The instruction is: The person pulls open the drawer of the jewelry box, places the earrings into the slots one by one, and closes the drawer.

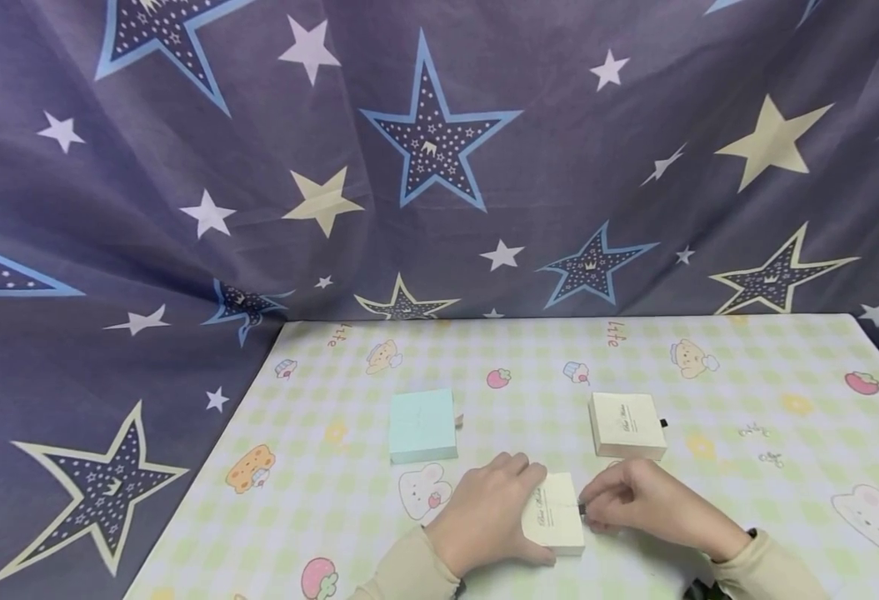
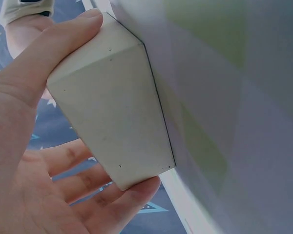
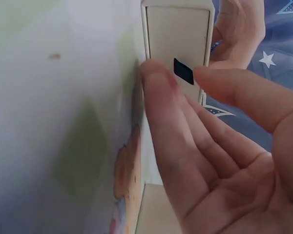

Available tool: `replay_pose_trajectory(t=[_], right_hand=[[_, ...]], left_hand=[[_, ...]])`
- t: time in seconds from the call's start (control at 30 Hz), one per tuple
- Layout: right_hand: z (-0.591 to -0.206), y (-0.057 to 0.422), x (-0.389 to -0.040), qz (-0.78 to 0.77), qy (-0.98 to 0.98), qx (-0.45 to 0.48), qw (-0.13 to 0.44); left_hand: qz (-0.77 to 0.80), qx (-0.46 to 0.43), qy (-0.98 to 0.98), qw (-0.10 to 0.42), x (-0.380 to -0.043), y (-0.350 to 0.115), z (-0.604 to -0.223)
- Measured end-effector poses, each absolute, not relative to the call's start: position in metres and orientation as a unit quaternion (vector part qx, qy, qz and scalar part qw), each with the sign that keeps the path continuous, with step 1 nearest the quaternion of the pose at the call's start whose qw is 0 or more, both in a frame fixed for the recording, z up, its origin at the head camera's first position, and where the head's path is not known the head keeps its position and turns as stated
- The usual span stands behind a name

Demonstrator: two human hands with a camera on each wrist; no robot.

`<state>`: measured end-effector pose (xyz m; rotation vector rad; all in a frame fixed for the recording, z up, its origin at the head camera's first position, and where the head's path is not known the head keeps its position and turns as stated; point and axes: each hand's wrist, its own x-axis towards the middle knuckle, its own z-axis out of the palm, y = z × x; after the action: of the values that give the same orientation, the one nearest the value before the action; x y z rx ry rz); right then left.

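Note:
A small cream drawer-style box (image 1: pixel 561 521) with dark print on its lid lies at the front middle of the table. My left hand (image 1: pixel 487 514) grips it from the left, thumb at the near side and fingers at the far side; the left wrist view shows its plain end (image 2: pixel 110 107) between them. On the box's right end is a short black pull tab (image 3: pixel 183 71). The thumb and index finger of my right hand (image 1: pixel 645 504) stand on either side of this tab, with a gap between the fingertips in the right wrist view.
Behind the left hand sits a mint-green box (image 1: pixel 422 423) with a ribbon tab. Another cream box (image 1: pixel 626 423) with a black tab stands behind the right hand. Two small shiny pieces (image 1: pixel 771 458) lie farther right on the checked tablecloth (image 1: pixel 514 417). A starry curtain (image 1: pixel 439 242) borders the table's back.

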<state>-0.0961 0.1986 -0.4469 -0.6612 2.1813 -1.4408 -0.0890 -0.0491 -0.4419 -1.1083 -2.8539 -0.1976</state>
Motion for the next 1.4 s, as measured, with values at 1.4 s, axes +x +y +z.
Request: replay_pose_trajectory(t=[1.4], right_hand=[[-0.4523,0.198,-0.0963,-0.514,0.796,-0.224,0.228]], left_hand=[[-0.067,-0.356,-0.932,0.027,-0.0876,-0.049,-0.4395]])
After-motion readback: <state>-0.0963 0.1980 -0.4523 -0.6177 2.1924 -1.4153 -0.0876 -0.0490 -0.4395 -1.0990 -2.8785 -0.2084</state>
